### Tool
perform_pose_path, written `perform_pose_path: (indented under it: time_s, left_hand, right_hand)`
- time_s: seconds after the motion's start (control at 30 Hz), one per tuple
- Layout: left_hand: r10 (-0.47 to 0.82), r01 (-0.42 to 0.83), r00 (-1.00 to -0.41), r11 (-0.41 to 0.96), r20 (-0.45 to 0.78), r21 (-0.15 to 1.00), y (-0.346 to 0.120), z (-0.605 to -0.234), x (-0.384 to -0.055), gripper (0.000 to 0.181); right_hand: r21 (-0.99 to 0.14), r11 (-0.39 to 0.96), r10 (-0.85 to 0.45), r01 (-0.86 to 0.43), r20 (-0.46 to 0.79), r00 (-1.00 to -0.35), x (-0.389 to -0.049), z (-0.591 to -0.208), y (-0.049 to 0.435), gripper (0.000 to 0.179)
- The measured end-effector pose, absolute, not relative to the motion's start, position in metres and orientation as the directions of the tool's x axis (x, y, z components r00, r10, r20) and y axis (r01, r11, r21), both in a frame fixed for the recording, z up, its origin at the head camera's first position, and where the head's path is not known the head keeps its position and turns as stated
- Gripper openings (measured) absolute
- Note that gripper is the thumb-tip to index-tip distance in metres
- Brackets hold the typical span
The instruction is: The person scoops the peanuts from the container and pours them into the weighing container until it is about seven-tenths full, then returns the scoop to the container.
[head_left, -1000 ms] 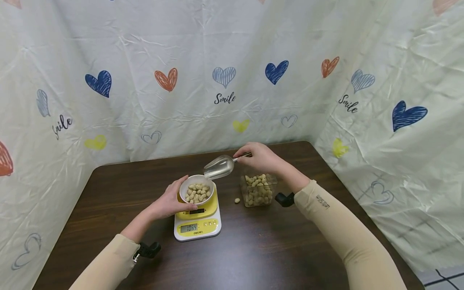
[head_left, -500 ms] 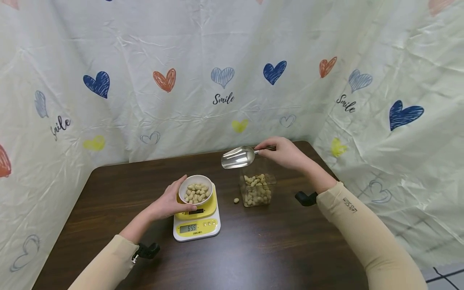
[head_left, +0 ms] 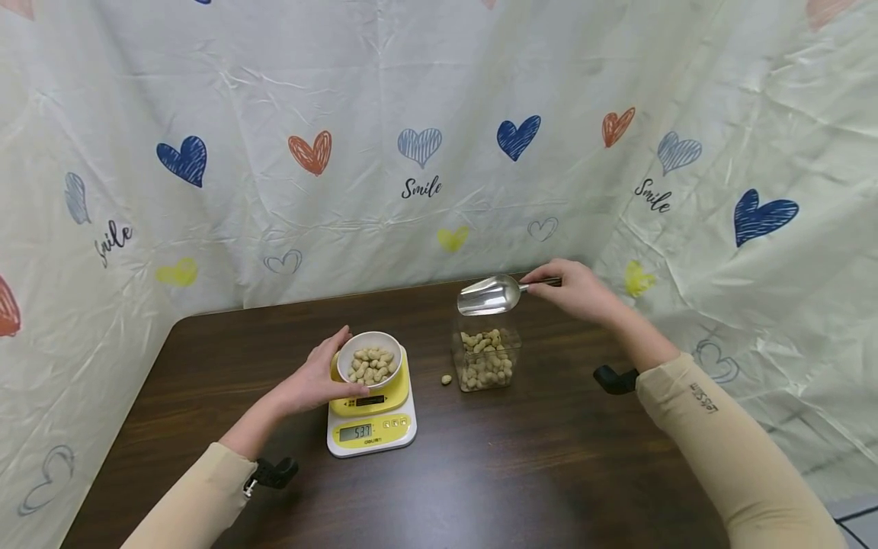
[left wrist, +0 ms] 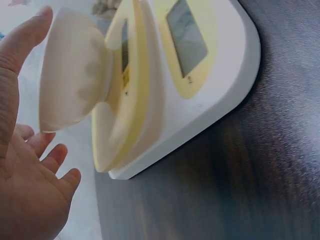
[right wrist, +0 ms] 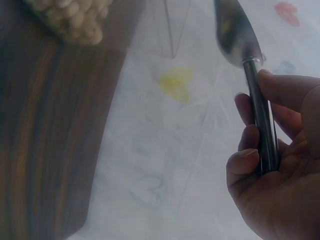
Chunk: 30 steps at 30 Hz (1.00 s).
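A white bowl [head_left: 370, 340] of unshelled peanuts [head_left: 371, 366] stands on a yellow and white kitchen scale [head_left: 371, 435], whose display reads about 53.7. My left hand [head_left: 317, 381] is spread around the bowl's left side. In the left wrist view, its thumb [left wrist: 26, 37] lies by the rim and the other fingers hang loosely near the bowl; contact is hard to tell. My right hand [head_left: 579, 291] grips the handle of a metal scoop [head_left: 490, 296], held above a clear box [head_left: 484, 386] of peanuts. The scoop looks empty.
One loose peanut [head_left: 447, 380] lies on the dark wooden table [head_left: 494, 473] between scale and box. White curtains [head_left: 357, 91] with printed hearts stand behind and at both sides of the table.
My right hand has carried the scoop rightward from the bowl to above the box. The display has dropped from about 106.4 to 53.7. My left hand has eased slightly left.
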<state>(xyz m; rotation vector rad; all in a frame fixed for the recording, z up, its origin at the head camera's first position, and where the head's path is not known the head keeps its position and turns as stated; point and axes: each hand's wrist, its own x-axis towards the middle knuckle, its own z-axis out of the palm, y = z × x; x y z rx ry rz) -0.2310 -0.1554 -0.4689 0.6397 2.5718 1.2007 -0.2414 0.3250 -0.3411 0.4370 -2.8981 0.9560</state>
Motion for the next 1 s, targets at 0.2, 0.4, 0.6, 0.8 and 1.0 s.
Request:
perform_pose_path:
  time_s: [0.2, 0.4, 0.6, 0.8, 1.0]
  left_hand:
    - [0.483, 0.319, -0.875, 0.567, 0.007, 0.76, -0.157, -0.458, -0.23, 0.126]
    - [0.479, 0.349, -0.877, 0.6, 0.026, 0.72, -0.155, -0.447, -0.226, 0.124]
    - [0.479, 0.422, -0.873, 0.651, 0.089, 0.631, -0.151, -0.44, -0.219, 0.122]
    - [0.493, 0.487, -0.857, 0.683, 0.148, 0.545, -0.148, -0.442, -0.212, 0.121]
    - [0.497, 0.514, -0.85, 0.712, 0.173, 0.478, -0.154, -0.445, -0.207, 0.122]
  right_hand:
    - [-0.511, 0.81, -0.269, -0.287, 0.111, -0.957, -0.241, -0.345, 0.328, 0.025]
    - [-0.453, 0.825, -0.343, -0.339, 0.076, -0.936, -0.245, -0.351, 0.317, 0.022]
    - [-0.387, 0.836, -0.404, -0.389, 0.047, -0.914, -0.251, -0.36, 0.296, 0.017]
    - [-0.337, 0.829, -0.464, -0.447, 0.034, -0.885, -0.252, -0.37, 0.285, 0.011]
    - [-0.307, 0.845, -0.448, -0.438, 0.044, -0.893, -0.246, -0.377, 0.284, 0.009]
